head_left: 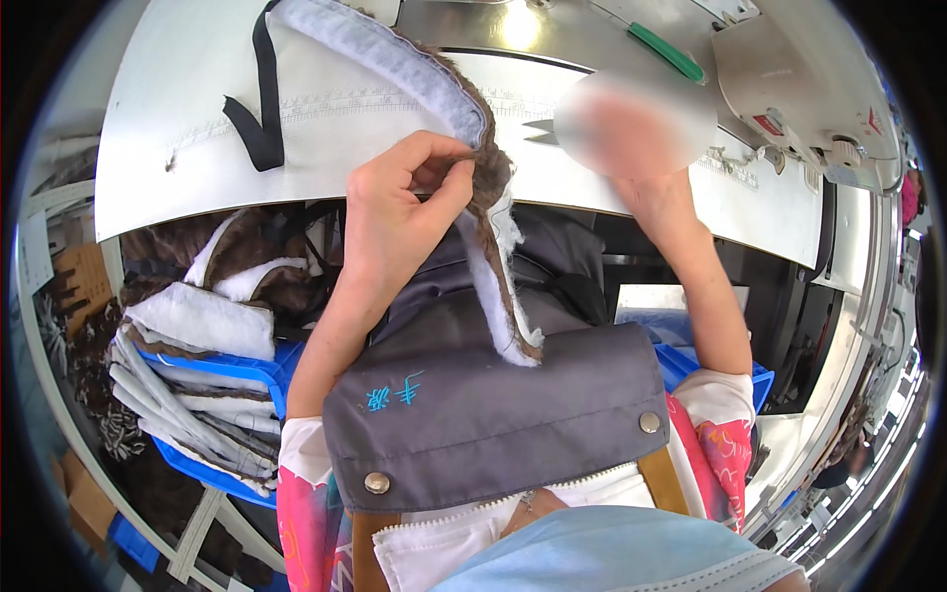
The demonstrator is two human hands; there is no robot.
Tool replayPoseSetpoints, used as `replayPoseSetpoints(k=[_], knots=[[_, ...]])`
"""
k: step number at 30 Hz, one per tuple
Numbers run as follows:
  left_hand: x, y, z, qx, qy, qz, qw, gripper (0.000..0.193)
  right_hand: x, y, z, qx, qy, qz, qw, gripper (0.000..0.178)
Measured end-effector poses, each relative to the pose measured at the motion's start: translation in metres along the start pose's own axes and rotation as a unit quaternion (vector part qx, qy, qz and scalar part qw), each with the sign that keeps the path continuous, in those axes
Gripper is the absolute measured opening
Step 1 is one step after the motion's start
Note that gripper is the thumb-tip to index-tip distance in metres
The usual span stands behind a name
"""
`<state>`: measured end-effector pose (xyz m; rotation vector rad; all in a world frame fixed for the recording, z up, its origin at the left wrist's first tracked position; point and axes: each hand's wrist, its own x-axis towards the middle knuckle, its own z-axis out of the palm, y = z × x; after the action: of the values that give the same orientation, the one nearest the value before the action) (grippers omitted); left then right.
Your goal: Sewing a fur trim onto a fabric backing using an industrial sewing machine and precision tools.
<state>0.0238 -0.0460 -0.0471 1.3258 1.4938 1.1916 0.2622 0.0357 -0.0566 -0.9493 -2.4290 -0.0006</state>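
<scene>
My left hand pinches a long strip of brown fur with white fleecy backing between thumb and fingers. One end of the strip lies over the white table, and the other hangs past its front edge onto my dark grey apron. My right hand is over the table to the right, its fingers smeared by a blur. The pointed blades of small scissors stick out from it toward the strip, apart from it. A black ribbon lies by the strip's far end.
The white table has a printed ruler scale. A sewing machine stands at right, with a green-handled tool behind. At left below, a blue crate holds several fleece-backed strips. Another blue bin is at right.
</scene>
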Motion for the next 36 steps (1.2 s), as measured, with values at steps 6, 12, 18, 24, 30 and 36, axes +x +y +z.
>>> replayPoseSetpoints(k=[6,12,18,24,30,36], knots=[[0.003,0.003,0.002,0.023,-0.004,0.007,1.0,0.009,0.001,-0.035,-0.016,0.187,-0.027,0.164,0.968,0.02],[0.0,0.002,0.003,0.047,-0.001,0.029,0.998,0.009,0.022,-0.094,-0.024,0.793,-0.166,0.441,0.388,0.038],[-0.004,-0.001,0.003,0.044,0.002,0.041,0.998,0.009,0.019,-0.098,-0.018,0.786,-0.175,0.507,0.309,0.046],[-0.005,-0.001,0.003,0.024,0.006,0.034,0.999,0.009,0.01,-0.096,-0.009,0.797,-0.167,0.5,0.293,0.04],[-0.008,-0.004,0.003,0.016,0.01,0.041,0.999,0.009,0.01,-0.1,-0.011,0.792,-0.167,0.498,0.311,0.04],[-0.01,-0.004,0.003,0.014,0.007,0.05,0.999,0.008,0.011,-0.108,-0.009,0.783,-0.131,0.507,0.334,0.038]])
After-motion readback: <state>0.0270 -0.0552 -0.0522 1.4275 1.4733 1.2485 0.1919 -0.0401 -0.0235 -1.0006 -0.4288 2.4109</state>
